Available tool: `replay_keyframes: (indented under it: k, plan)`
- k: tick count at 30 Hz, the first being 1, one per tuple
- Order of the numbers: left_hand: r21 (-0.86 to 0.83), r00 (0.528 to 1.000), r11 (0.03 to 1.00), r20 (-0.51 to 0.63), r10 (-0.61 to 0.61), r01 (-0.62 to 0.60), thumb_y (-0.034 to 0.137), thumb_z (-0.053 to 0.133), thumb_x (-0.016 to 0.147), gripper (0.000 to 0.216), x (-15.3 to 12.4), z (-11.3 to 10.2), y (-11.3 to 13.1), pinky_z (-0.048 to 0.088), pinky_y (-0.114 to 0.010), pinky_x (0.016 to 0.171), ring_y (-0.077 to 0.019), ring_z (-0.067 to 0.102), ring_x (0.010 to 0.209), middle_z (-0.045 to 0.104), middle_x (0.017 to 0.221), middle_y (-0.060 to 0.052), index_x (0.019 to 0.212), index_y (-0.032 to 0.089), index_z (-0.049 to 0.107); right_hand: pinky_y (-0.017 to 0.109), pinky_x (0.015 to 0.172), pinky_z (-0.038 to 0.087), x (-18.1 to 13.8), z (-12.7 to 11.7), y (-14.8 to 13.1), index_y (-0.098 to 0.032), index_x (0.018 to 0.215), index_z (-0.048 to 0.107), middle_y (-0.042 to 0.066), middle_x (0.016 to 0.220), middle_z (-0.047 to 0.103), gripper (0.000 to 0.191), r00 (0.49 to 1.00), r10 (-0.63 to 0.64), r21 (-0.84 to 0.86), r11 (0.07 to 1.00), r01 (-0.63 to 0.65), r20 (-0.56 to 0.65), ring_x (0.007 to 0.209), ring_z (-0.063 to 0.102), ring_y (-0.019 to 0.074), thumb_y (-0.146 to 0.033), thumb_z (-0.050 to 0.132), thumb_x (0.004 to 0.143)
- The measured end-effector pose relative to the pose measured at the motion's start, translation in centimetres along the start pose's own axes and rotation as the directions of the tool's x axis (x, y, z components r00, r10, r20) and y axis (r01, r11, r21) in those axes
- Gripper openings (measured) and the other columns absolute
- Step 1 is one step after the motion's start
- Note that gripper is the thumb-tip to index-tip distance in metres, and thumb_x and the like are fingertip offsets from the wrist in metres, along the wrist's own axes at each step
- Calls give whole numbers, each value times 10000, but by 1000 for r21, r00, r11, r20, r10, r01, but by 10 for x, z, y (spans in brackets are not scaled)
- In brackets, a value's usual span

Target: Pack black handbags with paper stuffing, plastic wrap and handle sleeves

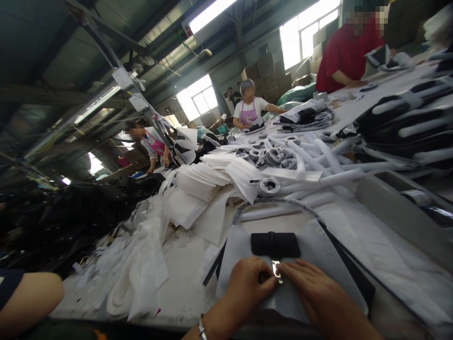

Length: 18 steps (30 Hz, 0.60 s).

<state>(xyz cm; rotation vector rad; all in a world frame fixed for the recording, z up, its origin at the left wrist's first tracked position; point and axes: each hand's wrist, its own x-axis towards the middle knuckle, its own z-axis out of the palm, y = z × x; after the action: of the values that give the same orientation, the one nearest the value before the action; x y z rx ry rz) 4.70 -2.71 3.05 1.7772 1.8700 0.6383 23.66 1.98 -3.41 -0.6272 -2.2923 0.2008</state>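
A handbag [332,255] lies on the table in front of me, its face covered by a whitish protective sheet [238,250]. A black flap piece [275,244] shows on top, and a shiny gold-coloured metal clasp [276,270] sits just below it. My left hand [249,283] is curled, with thumb and fingertips pinched at the clasp's left side. From the right, my right hand [313,288] lies fairly flat over the sheet, fingers stretched out and fingertips touching the clasp's edge. The bag's handle [300,203] arches away from me, wrapped in thin covering.
White sheets [201,182] pile up beyond the bag, beside wrapped coiled straps [274,158]. A grey bin [399,212] stands to the right, near stacked black bag parts [399,123]. Co-workers [249,111] stand around the table. Another person's arm [30,295] is at lower left.
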Motion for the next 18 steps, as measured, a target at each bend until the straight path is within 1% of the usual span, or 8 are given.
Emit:
replay_keyframes:
  k: [3, 6, 9, 13, 15, 18]
  plan:
    - [-25, 999, 999, 24, 41, -40, 168, 749, 765, 13, -3, -6, 0, 410, -197, 608, -104, 591, 637, 693, 708, 12, 754, 175, 753, 375, 942, 596, 2, -3, -1, -149, 1244, 645, 70, 1146, 759, 584, 1000, -23, -12, 1000, 23, -1, 1026, 731, 204, 63, 363, 777]
    - [-39, 997, 997, 34, 74, -72, 149, 749, 782, 34, -5, -11, 0, 406, -182, 606, -94, 581, 649, 672, 708, 23, 758, 169, 736, 376, 941, 595, 2, -3, -1, -156, 1240, 647, 70, 1150, 757, 596, 1000, -12, -12, 1000, 12, -6, 1029, 731, 208, 64, 366, 762]
    - [-27, 995, 994, 19, 102, -101, 167, 776, 793, 39, -6, -12, 0, 440, -182, 646, -99, 607, 693, 693, 778, 14, 816, 179, 747, 356, 967, 578, 1, -2, -2, -169, 1252, 646, 69, 1157, 755, 611, 1000, 11, -1, 1000, -11, -7, 1043, 723, 198, 70, 371, 762]
    - [113, 987, 980, -8, 163, -161, 199, 810, 782, 129, -7, -3, -2, 510, -199, 757, -129, 684, 795, 743, 867, -4, 905, 222, 777, 351, 963, 578, 1, -1, -1, -164, 1261, 646, 71, 1149, 758, 628, 1000, 10, 8, 1000, -10, -14, 1036, 724, 191, 79, 362, 757]
    - [176, 984, 969, -1, 178, -175, 205, 791, 803, 120, -7, 2, -2, 519, -218, 798, -147, 697, 844, 753, 879, -8, 917, 240, 782, 354, 950, 586, 2, -2, -1, -163, 1258, 650, 69, 1144, 760, 619, 1000, -2, 10, 1000, 3, -16, 1022, 729, 192, 74, 369, 760]
    - [253, 982, 949, 31, 185, -187, 248, 771, 826, 71, -6, 6, -1, 519, -242, 755, -172, 696, 820, 753, 863, -23, 895, 236, 783, 362, 938, 594, 3, -3, -2, -161, 1246, 657, 65, 1144, 760, 598, 1000, -14, -2, 1000, 13, -16, 1015, 731, 196, 68, 372, 773]
